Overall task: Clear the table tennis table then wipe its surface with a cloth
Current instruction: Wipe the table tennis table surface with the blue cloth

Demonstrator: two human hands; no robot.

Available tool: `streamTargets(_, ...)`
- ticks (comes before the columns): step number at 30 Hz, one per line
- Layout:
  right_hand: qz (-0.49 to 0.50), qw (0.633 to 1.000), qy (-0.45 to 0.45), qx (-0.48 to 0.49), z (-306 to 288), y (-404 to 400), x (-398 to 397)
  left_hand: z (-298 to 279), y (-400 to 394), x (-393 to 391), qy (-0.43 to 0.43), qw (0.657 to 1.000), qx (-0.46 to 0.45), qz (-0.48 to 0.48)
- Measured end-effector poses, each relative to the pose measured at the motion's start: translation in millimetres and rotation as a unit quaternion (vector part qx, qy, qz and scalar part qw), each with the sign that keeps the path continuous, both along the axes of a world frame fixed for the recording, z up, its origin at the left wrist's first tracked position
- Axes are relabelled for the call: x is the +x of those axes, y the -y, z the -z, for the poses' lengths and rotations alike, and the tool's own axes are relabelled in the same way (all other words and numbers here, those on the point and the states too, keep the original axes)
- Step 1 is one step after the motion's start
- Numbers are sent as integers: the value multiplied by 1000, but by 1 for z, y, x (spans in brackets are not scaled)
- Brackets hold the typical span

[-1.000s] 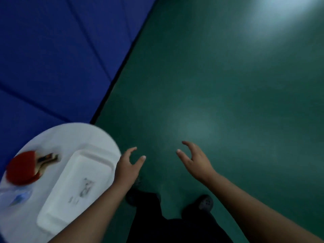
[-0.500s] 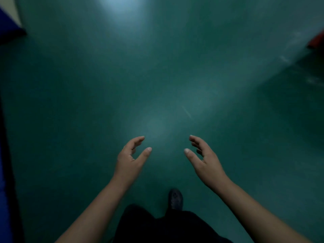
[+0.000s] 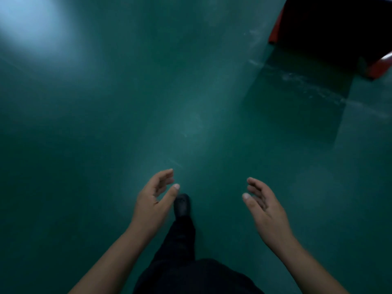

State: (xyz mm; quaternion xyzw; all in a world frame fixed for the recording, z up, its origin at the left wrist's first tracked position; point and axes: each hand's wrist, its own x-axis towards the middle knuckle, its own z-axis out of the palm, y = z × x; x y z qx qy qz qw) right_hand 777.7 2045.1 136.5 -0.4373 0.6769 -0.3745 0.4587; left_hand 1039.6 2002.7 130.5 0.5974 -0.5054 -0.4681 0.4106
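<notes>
Two empty hands, left hand (image 3: 153, 203) and right hand (image 3: 266, 211), fingers loosely curled, over green floor (image 3: 106, 124); dark red-edged object (image 3: 339, 28) cropped upper right, unidentifiable.

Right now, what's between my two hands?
In the head view, only green floor and the toe of a black shoe show between the left hand and right hand.

Dark red-edged object (image 3: 339, 28) cut off at top-right corner; dark trousers (image 3: 182, 262) cropped by bottom edge
</notes>
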Motion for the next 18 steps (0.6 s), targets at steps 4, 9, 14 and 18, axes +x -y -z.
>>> streamTargets(4,31,999,5,14,-6,81,8,4,90,2,-6,1000,16,14)
streamTargets(9,77,997,19,-9,-18,199,-2,-7,228,-23,1,999,1,51)
streamTargets(14,126,991,27,-31,-15,307,-39,-12,365,-66,5,996,-12,93)
streamTargets(18,147,988,27,-28,4,404,-83,2,469,-111,22,995,-3,98)
